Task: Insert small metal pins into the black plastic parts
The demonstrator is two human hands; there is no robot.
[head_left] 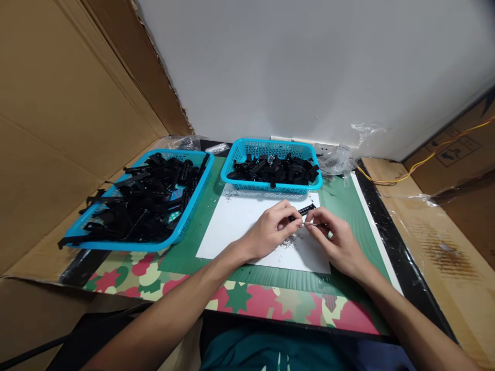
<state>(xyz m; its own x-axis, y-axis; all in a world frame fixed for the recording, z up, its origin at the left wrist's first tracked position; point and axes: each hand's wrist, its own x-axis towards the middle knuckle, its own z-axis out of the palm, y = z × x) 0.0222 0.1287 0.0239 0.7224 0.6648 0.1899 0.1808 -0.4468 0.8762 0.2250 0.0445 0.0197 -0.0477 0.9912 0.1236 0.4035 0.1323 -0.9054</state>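
Observation:
My left hand (271,230) is closed around a slim black plastic part (307,209), whose far end sticks out beyond the fingers. My right hand (337,238) pinches a thin metal tool (312,224), its tip reaching the fingertips of the left hand. Whether the tip touches the black part cannot be made out. Beneath both hands, a small heap of tiny silvery metal pieces (288,242) lies on a white sheet (228,226).
A blue basket (193,206) of long black parts stands at the left. Behind the sheet is another blue basket (270,186) with shorter black parts. Clear plastic bags (340,161) lie at the back right. Cardboard (58,129) walls the left side; a yellow cable (417,165) runs at right.

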